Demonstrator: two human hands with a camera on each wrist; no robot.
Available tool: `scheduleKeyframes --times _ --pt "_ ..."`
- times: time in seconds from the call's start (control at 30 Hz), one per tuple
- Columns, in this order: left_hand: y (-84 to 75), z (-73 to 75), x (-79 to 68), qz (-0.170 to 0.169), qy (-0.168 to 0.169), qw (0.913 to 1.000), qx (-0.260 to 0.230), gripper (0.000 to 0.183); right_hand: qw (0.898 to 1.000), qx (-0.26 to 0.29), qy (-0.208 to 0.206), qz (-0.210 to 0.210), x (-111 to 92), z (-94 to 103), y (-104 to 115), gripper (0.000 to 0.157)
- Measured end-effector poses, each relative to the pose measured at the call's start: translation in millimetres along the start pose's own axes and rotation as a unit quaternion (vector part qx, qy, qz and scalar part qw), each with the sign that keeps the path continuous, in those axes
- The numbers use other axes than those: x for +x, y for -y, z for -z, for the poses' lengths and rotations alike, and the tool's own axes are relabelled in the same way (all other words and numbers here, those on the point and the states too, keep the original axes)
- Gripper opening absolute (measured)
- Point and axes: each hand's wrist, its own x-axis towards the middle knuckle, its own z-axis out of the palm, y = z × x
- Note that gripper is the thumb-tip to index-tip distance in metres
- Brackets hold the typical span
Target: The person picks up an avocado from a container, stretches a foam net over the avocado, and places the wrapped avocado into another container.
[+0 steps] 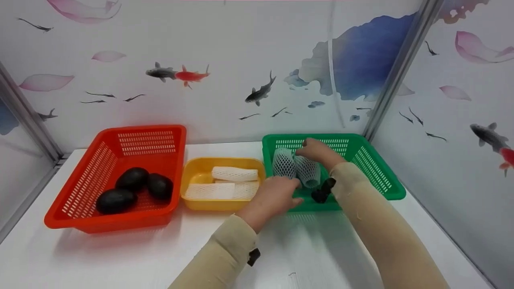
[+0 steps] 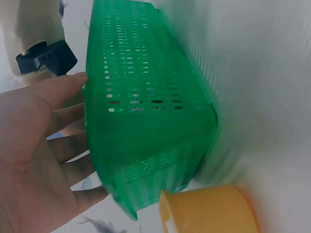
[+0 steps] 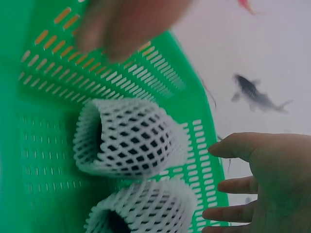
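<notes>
Inside the green basket [image 1: 383, 176] lie two dark objects in white foam net sleeves, the left one [image 1: 284, 162] and the right one [image 1: 307, 170]. Over the basket's back part is my right hand [image 1: 319, 152], beside the right sleeve; the right wrist view has its fingers spread around nothing. My left hand [image 1: 275, 198] is over the basket's front left corner. Its fingers [image 2: 68, 145] look loosely extended at the rim in the left wrist view, holding nothing; whether they touch the rim I cannot tell.
A yellow basket [image 1: 213, 205] with several white foam net sleeves [image 1: 235, 174] stands left of the green one. Further left, a red basket [image 1: 108, 224] contains three black oval objects [image 1: 116, 200]. Printed wall panels [image 1: 225, 108] rise behind the table [image 1: 160, 261].
</notes>
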Motion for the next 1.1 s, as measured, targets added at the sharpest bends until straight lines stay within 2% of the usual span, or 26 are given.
scheduleKeyframes --times 0.13,0.3,0.5,0.73,0.9,1.1 --pt "7.7 13.2 -11.8 0.016 -0.009 0.9994 -0.031 0.043 1.0 -0.009 -0.006 0.024 -5 -3.7 14 0.064" --pt "19.0 26.8 -24.1 0.05 -0.008 0.9979 -0.041 0.046 0.998 -0.011 -0.011 0.056 -13 -11.3 30 0.059" --pt "39.5 34.8 -41.2 0.068 -0.026 0.9962 -0.047 0.043 0.996 -0.018 -0.008 0.085 -24 -25.7 54 0.052" --pt "63.4 47.0 -66.5 0.115 -0.032 0.9893 -0.084 0.046 0.993 -0.046 0.006 0.108 -35 -39.2 79 0.052" --pt "75.6 53.5 -81.1 0.135 -0.032 0.9876 -0.073 0.046 0.989 -0.07 0.011 0.128 -43 -46.6 92 0.05" --pt "88.2 64.4 -99.0 0.134 -0.048 0.9877 -0.064 0.045 0.985 -0.083 0.004 0.153 -53 -54.7 105 0.05"
